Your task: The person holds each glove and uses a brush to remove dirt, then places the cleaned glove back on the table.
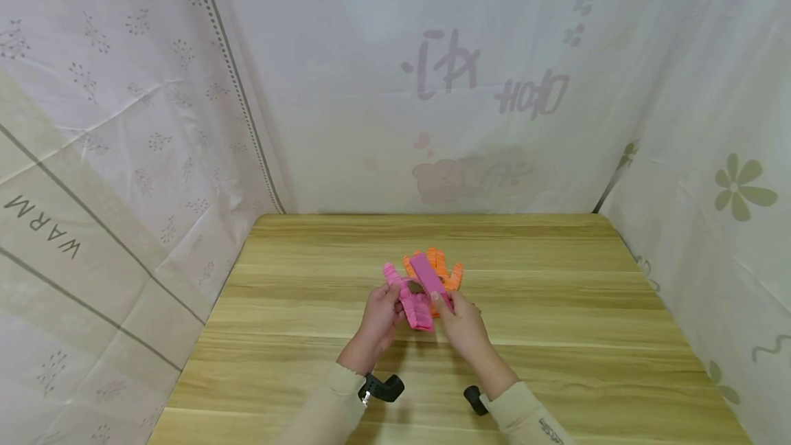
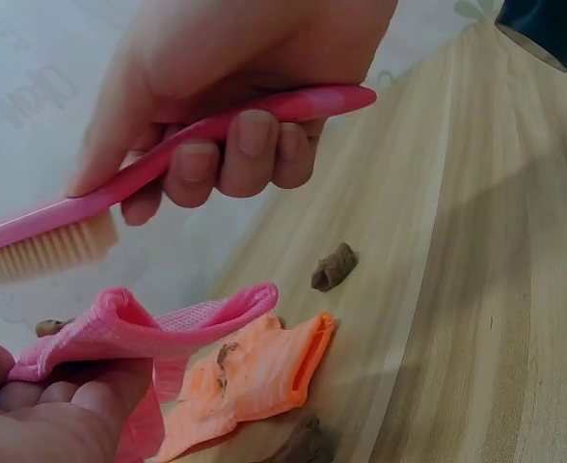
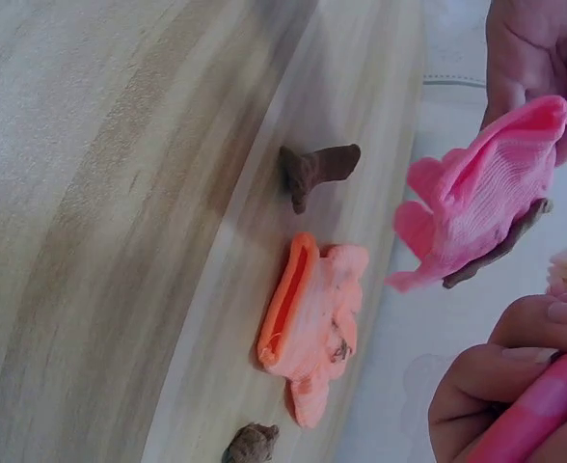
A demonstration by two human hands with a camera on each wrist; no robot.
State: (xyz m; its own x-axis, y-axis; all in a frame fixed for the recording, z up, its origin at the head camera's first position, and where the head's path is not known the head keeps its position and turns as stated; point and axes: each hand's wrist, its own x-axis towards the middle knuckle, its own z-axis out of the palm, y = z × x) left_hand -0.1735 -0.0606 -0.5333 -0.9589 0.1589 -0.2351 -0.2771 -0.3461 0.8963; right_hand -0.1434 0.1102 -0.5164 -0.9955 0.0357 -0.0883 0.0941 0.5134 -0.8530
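Wood-grain table, left grip holding pink glove, right grip holding pink brush, orange glove below

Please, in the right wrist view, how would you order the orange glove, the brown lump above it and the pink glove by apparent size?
1. Pink glove; nearness to the camera may enlarge it
2. Orange glove
3. Brown lump, clearly smallest

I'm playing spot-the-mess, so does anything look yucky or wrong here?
Yes. Brown lumps lie on the wooden table beside the orange glove, which has dark marks. A brown strip shows against the pink glove. It looks messy, like dirt, but I can't tell what it is.
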